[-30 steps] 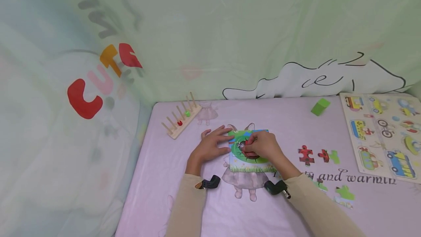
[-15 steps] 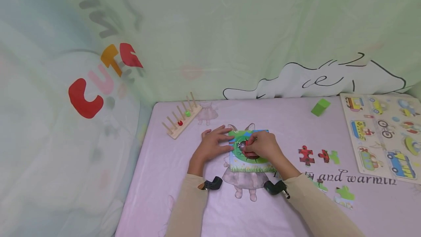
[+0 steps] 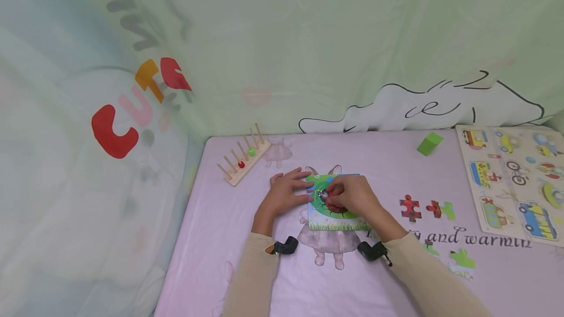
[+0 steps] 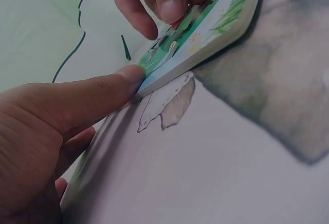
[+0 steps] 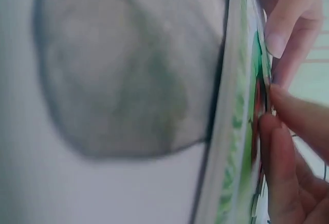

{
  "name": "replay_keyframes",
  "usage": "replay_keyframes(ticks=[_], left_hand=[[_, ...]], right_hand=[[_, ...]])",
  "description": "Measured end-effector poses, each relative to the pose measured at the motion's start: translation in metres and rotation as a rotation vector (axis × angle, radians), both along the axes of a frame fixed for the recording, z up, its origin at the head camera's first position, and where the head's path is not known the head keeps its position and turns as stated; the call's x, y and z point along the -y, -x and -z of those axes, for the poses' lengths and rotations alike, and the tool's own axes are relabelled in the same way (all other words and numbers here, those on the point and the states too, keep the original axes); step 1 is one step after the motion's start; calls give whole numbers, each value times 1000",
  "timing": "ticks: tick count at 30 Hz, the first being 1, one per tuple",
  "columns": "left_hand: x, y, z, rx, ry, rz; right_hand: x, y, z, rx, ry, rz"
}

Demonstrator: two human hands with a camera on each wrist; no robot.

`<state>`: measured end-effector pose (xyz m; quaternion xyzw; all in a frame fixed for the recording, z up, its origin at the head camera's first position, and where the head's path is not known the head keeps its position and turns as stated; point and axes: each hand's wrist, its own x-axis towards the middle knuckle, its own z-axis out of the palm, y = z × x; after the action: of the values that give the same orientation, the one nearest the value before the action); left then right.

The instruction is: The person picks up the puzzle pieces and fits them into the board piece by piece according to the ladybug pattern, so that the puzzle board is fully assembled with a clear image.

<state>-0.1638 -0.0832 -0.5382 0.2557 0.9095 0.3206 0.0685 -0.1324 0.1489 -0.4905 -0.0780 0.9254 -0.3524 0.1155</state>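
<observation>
Puzzle board (image 3: pixel 317 222) lies beneath right hand (image 3: pixel 356 193); left hand (image 3: pixel 285 192) rests on its left edge. Peg rack (image 3: pixel 247 164) stands beyond left hand, leftward. Right of right hand: loose pieces (image 3: pixel 410 208), block (image 3: pixel 429 144) behind, picture board (image 3: pixel 508 154) farthest.

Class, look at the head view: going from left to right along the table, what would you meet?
Peg rack, left hand, ladybird puzzle, red jigsaw piece, green block, vehicle board.

The ladybird puzzle (image 3: pixel 326 222) is faced with smooth print and edged matt. The peg rack (image 3: pixel 236 177) is made of smooth, matt wood. Matt cloth is seen in the tablecloth (image 3: pixel 379 153) and creased curtain (image 3: pixel 308 43), and plastic-looking casing on the wrist cameras (image 3: pixel 287 245).
</observation>
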Motion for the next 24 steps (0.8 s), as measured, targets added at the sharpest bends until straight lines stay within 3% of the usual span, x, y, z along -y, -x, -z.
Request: replay_keyframes(ticks=[3, 17, 24], left_hand=[[0, 0, 0, -3, 4, 3], [0, -1, -2, -9, 7, 3], [2, -2, -2, -62, 27, 32]], right_hand=[[0, 1, 0, 15, 2, -34], [-1, 3, 2, 40, 4, -24], [-2, 4, 5, 24, -11, -26]])
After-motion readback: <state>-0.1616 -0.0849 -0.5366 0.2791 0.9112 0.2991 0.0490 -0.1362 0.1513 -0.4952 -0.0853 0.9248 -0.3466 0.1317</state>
